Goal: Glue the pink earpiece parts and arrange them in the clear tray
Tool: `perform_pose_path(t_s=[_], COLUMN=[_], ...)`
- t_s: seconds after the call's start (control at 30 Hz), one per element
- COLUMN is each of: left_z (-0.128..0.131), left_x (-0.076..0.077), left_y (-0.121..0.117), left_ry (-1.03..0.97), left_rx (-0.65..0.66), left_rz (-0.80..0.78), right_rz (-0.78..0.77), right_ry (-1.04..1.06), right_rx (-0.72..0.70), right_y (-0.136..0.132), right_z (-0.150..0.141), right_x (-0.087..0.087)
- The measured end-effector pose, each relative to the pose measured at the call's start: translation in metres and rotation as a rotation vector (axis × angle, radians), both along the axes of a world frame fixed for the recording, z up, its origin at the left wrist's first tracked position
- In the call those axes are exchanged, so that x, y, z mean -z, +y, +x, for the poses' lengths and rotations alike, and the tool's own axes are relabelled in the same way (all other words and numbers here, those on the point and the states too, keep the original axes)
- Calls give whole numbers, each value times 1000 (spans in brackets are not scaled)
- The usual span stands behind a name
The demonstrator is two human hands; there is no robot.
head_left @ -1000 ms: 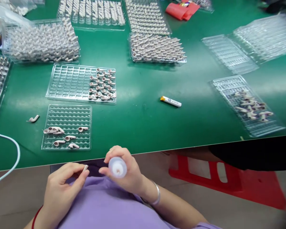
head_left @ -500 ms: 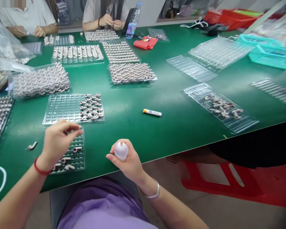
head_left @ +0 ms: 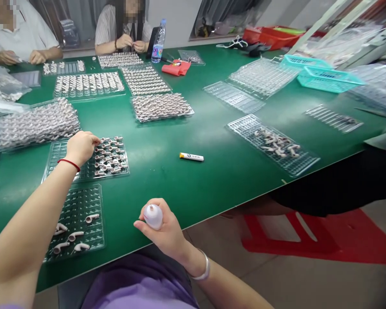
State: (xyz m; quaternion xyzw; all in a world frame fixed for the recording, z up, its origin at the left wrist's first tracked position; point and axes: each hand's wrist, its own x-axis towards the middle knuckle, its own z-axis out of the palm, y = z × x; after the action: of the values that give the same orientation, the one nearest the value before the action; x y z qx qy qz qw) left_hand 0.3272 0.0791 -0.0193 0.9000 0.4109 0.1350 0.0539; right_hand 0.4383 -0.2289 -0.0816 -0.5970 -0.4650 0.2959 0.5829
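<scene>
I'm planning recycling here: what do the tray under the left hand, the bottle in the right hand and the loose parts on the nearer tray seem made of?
Tray: probably thin clear plastic, glossy; green shows through and its edges glint.
Bottle: likely translucent plastic, smooth; it looks milky with a soft sheen.
Loose parts: beige, moulded-looking, perhaps plastic; too small to rule out ceramic.

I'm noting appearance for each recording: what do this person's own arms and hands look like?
The left hand and right hand wear no gloves. A thin red band circles the left wrist; a silvery bangle circles the right wrist. The left forearm and right forearm are uncovered, with purple cloth, likely a sleeve, showing at the lower left corner.
</scene>
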Motion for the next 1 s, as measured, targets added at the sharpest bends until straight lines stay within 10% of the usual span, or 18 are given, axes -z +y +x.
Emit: perform_pose_path(t_s=[0.23,0.43,0.57,1.0], left_z=[-7,-61,-93,-101], left_x=[-14,-42,-34,-11], left_y=[-15,-104,-149,-192], left_ry=[-9,-50,106,205], left_rx=[-39,47,51,-52], left_rz=[3,-278,-485,-375], right_rz=[-22,-8,15,-45], right_ry=[19,81,53,-100], right_rx=[-4,-75,-171,-94], right_y=[-4,-10,-11,-9], right_z=[2,4,5,6], right_x=[1,6,3,0])
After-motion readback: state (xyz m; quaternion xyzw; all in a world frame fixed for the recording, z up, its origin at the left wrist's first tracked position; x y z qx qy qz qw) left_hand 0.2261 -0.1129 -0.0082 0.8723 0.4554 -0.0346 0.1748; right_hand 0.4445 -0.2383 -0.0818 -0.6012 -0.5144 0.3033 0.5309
